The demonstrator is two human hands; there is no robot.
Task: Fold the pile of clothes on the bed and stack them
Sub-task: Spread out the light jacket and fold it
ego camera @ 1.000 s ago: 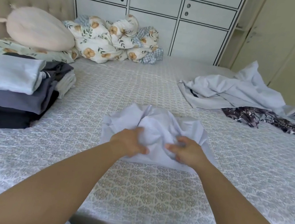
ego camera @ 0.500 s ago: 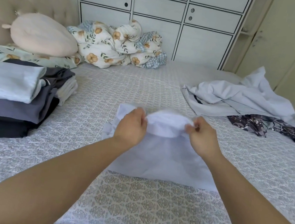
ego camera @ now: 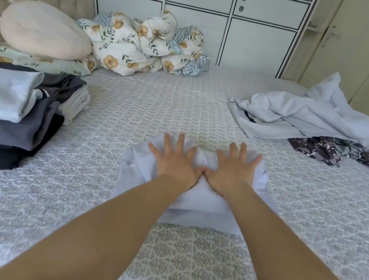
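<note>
2 flat hands, left hand (ego camera: 176,162), right hand (ego camera: 233,170), fingers spread, pressing pale garment (ego camera: 199,197), bare bedspread (ego camera: 159,110) around

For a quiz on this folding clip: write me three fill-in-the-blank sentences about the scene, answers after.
1. Both hands, left hand and right hand, press flat on a pale ____ garment.
2. The stack of folded clothes lies to the person's ____.
3. The unfolded pale shirt partly covers a dark ____ garment.

Answers: lavender; left; patterned

Head view, looking down, bed (ego camera: 109,129) close
</note>
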